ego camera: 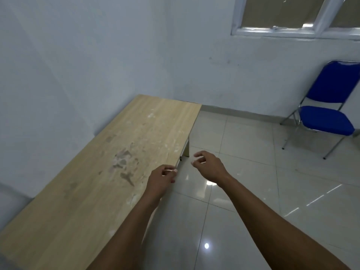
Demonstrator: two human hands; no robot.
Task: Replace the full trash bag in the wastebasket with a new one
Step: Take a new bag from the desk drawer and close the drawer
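No wastebasket and no trash bag are in view. Both of my arms reach forward. My left hand [160, 179] hovers over the right edge of a light wooden table [93, 182], fingers loosely curled and holding nothing. My right hand [207, 165] is out over the floor just right of that edge, fingers loosely curled too, with nothing in it.
The table runs along the white wall on the left, and its top is stained and bare. A blue folding chair [327, 117] stands at the far right by the wall under a window [296, 16]. Glossy white floor tiles [243, 191] fill the right side.
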